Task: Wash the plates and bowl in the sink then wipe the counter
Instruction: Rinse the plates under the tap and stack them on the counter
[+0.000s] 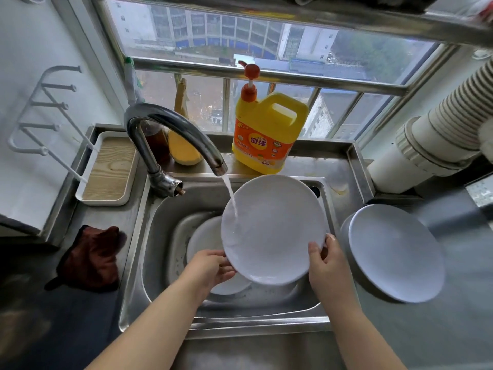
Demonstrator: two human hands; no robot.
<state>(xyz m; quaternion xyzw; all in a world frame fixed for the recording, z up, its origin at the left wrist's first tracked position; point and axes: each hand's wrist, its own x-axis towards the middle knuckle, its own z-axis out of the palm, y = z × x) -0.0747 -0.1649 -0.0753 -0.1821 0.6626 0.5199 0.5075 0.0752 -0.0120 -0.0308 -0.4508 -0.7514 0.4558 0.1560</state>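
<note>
Both hands held one white plate [274, 228] tilted over the sink [160, 236], its face turned up toward the camera. The left hand [210, 265] gripped the rim at 8 o'clock, fingers curled under the edge. The right hand [328, 260] gripped the rim at 4 o'clock, thumb on the face and fingers behind. Water [231, 196] ran from the tap [170, 129] and struck the plate near its 10 o'clock edge.

Below the held plate, a second white dish [205, 239] lay in the basin; whether it was a plate or the bowl could not be told. On the counter [426, 329] at 3 o'clock of the sink, a stack [394, 252] of white dishes sat with a plate on top, just beside the sink rim.

At 12 o'clock of the sink, a yellow soap jug [269, 134] with an orange pump stood on the ledge. At 11 o'clock, behind the tap, stood a bottle [184, 140] of yellow liquid. At 9 o'clock, a dark red cloth [90, 257] lay crumpled on the counter. At 10 o'clock, a wood-lined tray [109, 166] held a white wire rack [45, 116].
</note>
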